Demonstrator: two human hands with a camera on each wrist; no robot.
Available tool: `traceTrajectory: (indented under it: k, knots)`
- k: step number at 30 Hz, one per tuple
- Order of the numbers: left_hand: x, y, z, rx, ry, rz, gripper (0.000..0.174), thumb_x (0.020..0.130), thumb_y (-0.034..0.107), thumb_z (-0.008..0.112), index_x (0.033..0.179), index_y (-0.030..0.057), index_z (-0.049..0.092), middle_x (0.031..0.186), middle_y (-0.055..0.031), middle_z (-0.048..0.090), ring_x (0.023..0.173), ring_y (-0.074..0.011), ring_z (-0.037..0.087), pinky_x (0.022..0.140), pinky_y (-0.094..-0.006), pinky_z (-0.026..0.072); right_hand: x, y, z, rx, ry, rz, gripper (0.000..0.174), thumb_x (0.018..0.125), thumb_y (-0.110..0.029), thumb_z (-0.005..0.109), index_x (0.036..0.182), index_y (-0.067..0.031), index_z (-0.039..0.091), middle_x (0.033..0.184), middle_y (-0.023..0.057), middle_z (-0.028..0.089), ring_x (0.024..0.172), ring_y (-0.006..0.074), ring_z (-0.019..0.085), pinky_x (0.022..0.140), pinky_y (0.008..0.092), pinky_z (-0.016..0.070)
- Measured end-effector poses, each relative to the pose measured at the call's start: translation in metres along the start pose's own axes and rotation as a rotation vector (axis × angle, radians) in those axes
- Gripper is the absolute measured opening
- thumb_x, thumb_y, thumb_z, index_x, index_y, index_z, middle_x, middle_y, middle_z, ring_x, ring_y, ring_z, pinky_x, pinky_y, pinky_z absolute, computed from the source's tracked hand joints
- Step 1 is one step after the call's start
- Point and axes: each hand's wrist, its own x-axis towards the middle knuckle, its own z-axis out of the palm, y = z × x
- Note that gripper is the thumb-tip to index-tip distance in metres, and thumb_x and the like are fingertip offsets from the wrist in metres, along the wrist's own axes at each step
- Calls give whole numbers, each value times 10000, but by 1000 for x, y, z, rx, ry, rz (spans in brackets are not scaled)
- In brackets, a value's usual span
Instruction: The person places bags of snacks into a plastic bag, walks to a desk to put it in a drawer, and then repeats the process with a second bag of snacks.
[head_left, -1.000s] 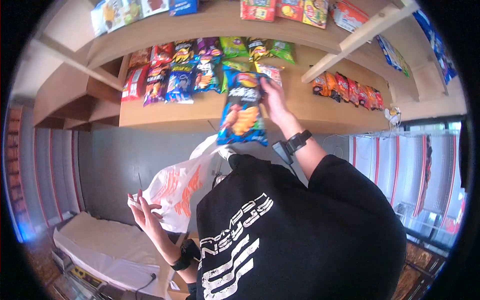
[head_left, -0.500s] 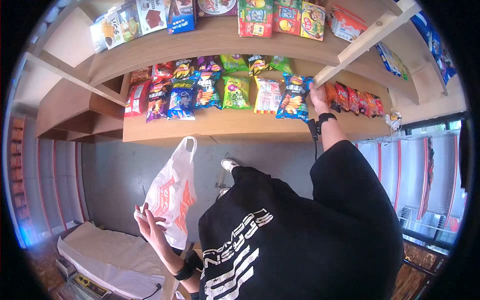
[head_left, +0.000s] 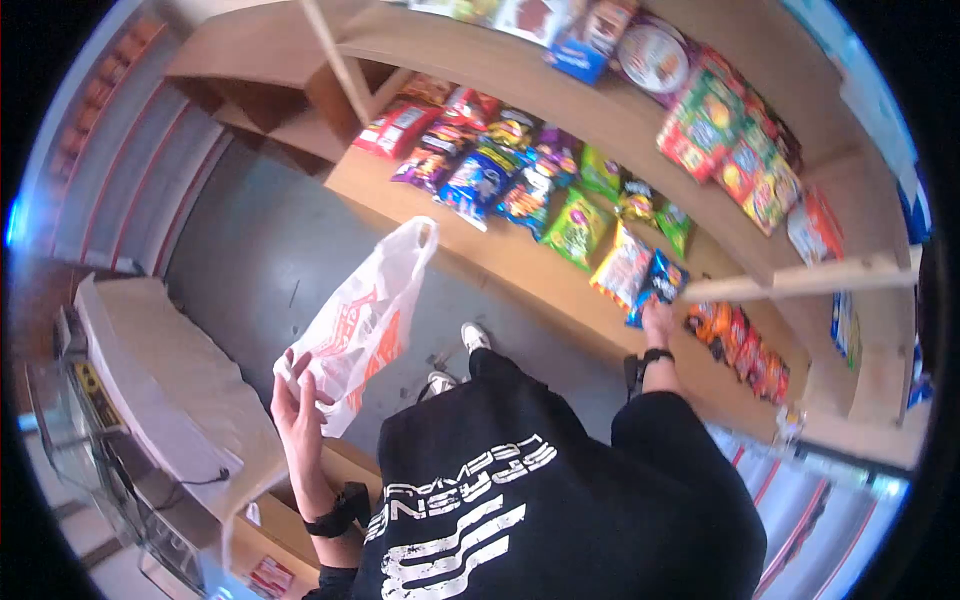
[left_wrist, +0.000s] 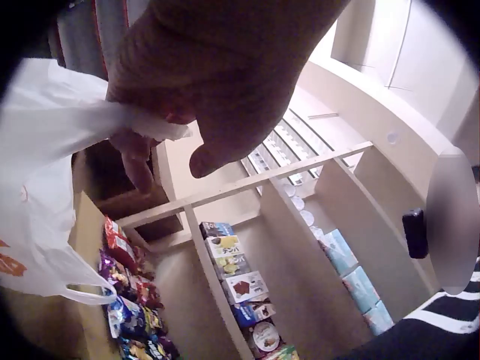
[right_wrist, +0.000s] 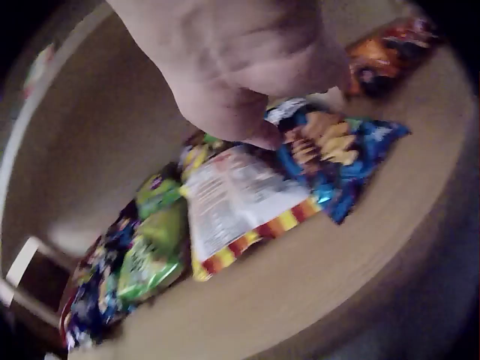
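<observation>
My left hand [head_left: 300, 410] holds a handle of a white plastic carrier bag [head_left: 362, 318] with orange-red print. In the left wrist view the bag's twisted strap [left_wrist: 154, 124] passes between the fingers, and the other handle loop stands loose. My right hand [head_left: 657, 322] grips the upper part of a blue chip bag [right_wrist: 326, 150] on the lower shelf. Thumb and fingers are at the two sides of its top. Beside it lies a white packet with a red-and-yellow striped edge [right_wrist: 244, 199], then a green chip bag [head_left: 577, 228].
More chip bags in red, purple and blue [head_left: 480, 185] line the lower shelf [head_left: 480, 245]. Small orange and red packets [head_left: 740, 350] lie past a wooden divider [head_left: 840, 282]. Boxed snacks [head_left: 705, 120] stand on the shelf above. A covered table [head_left: 165, 370] is at the left.
My right hand carried the blue chip bag rightward and set it on the shelf beside the striped packet. The head view has turned. My left hand keeps the carrier bag.
</observation>
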Motion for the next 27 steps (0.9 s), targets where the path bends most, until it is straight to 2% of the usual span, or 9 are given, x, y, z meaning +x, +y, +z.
traceTrajectory:
  k: [2, 3, 4, 6, 12, 14, 18, 24, 27]
  knots:
    - [-4, 7, 11, -36, -13, 48, 440, 953, 190, 497, 1329, -15, 395, 1199, -132, 578, 642, -56, 565, 466, -161, 400, -86, -95, -95, 226, 31, -239, 703, 729, -284, 703, 1289, 10, 396, 1167, 217, 552, 1095, 341, 541, 924, 429, 426]
    - [-6, 14, 18, -54, -38, 54, 435, 949, 179, 502, 1325, -13, 398, 1199, -127, 576, 652, -59, 565, 478, -166, 409, -77, -101, -44, 549, 144, -750, 702, 703, -237, 737, 1276, 8, 412, 1149, 190, 567, 1064, 335, 558, 933, 424, 418]
    - [-8, 22, 26, -72, -65, 60, 429, 946, 169, 507, 1321, -11, 401, 1198, -122, 574, 662, -63, 566, 489, -171, 418, -124, -149, -85, 477, -347, -702, 769, 696, -239, 762, 1316, 1, 376, 1261, 186, 499, 1166, 313, 493, 1006, 395, 364]
    - [-13, 28, 42, -64, -124, 98, 351, 932, 153, 524, 1240, -5, 464, 1049, -78, 614, 689, -81, 564, 557, -215, 441, -216, -211, -117, 540, -643, -1012, 986, 675, -300, 804, 1420, -33, 216, 1446, 196, 275, 1357, 300, 249, 1106, 382, 233]
    - [-42, 78, 38, 240, -223, 374, 218, 859, 190, 609, 872, -20, 550, 690, -119, 478, 620, -185, 439, 575, -333, 379, -385, -319, -98, 408, -621, -2103, 1019, 669, -404, 749, 1445, -68, 179, 1505, 177, 139, 1397, 396, -1, 1120, 526, 35]
    - [-53, 84, 26, 195, -125, 404, 258, 855, 186, 613, 771, -23, 488, 679, -150, 457, 605, -243, 431, 546, -348, 360, -411, -314, -68, 784, -1554, -2088, 706, 777, -286, 656, 1384, -80, 360, 1451, 159, 307, 1375, 349, 195, 1116, 471, 155]
    - [-82, 77, -13, 227, -27, 379, 297, 837, 193, 648, 740, -18, 463, 697, -151, 494, 652, -219, 515, 530, -343, 372, -437, -306, -90, 580, -1634, -2190, 607, 800, -252, 631, 1341, -79, 415, 1402, 154, 371, 1327, 325, 275, 1092, 442, 211]
    - [-143, 37, -93, 163, 594, 439, 460, 752, 134, 693, 1183, 29, 571, 1206, -134, 584, 1045, -237, 588, 912, -354, 422, -482, -320, -132, 314, -1674, -1914, 427, 845, -185, 580, 1255, -78, 526, 1304, 144, 500, 1230, 276, 434, 1045, 384, 322]
    - [-183, -4, -137, 34, 977, 376, 857, 759, 607, 608, 1353, 28, 395, 1325, -121, 482, 1154, -242, 482, 982, -395, 330, -466, -332, -157, 435, -1546, -1674, 291, 889, -91, 524, 1169, -29, 574, 1174, 100, 586, 1061, 229, 544, 943, 331, 423]
